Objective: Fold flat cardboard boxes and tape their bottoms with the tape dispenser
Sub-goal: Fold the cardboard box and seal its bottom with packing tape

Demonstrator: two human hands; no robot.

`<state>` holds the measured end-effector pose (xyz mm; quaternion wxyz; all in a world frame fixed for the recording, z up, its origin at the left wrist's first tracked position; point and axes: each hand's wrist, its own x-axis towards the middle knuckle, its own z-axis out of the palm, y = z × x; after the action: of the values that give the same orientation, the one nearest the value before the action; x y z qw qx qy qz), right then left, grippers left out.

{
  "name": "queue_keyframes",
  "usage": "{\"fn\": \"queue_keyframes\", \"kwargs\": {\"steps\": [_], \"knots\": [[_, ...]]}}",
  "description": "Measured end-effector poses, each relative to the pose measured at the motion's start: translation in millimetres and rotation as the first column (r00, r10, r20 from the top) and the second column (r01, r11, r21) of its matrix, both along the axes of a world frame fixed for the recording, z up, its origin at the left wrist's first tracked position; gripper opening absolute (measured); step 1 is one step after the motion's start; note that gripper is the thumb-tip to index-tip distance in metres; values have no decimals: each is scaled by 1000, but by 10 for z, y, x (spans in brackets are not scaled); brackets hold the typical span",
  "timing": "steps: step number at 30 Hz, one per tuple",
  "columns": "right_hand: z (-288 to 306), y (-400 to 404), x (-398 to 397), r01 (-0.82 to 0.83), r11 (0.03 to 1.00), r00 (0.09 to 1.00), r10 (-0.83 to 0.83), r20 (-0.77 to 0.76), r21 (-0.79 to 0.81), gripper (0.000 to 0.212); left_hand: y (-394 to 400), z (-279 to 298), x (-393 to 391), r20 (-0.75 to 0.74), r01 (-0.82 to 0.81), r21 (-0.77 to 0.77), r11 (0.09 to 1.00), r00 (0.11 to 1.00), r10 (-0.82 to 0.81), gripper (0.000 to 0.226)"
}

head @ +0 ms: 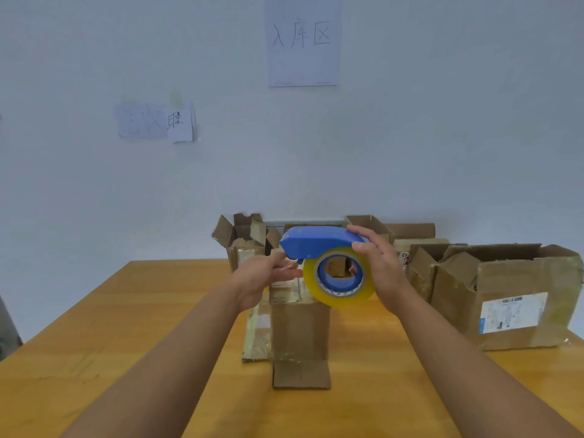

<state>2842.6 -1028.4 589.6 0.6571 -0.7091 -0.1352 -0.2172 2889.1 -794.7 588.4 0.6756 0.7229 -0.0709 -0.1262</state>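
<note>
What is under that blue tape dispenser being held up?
Below the tape dispenser, gripped by the right hand with the left hand at its front, a cardboard box rests on the table. The roll and hands cover the box's far end.

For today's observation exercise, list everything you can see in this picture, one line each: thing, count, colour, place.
tape dispenser: one, blue, held up above the table
tape roll: one, yellowish clear, mounted in the dispenser
small box: one, brown, table centre
open boxes: several, brown, far and right side
table: one, orange wood
paper notes: three or so, white, on the wall
left hand: at the dispenser's front end
right hand: grips the dispenser
</note>
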Motion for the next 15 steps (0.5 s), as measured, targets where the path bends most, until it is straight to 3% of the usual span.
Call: {"fn": "queue_keyframes", "kwargs": {"steps": [6,15], "knots": [[13,-37,17,-8,1000,1000,8,-21,-3,39,-55,75,-22,-20,-85,-113,990,996,83,13],[5,-18,9,-23,1000,1000,23,-17,-5,40,42,151,-63,-143,-87,-94,992,987,73,15]]}}
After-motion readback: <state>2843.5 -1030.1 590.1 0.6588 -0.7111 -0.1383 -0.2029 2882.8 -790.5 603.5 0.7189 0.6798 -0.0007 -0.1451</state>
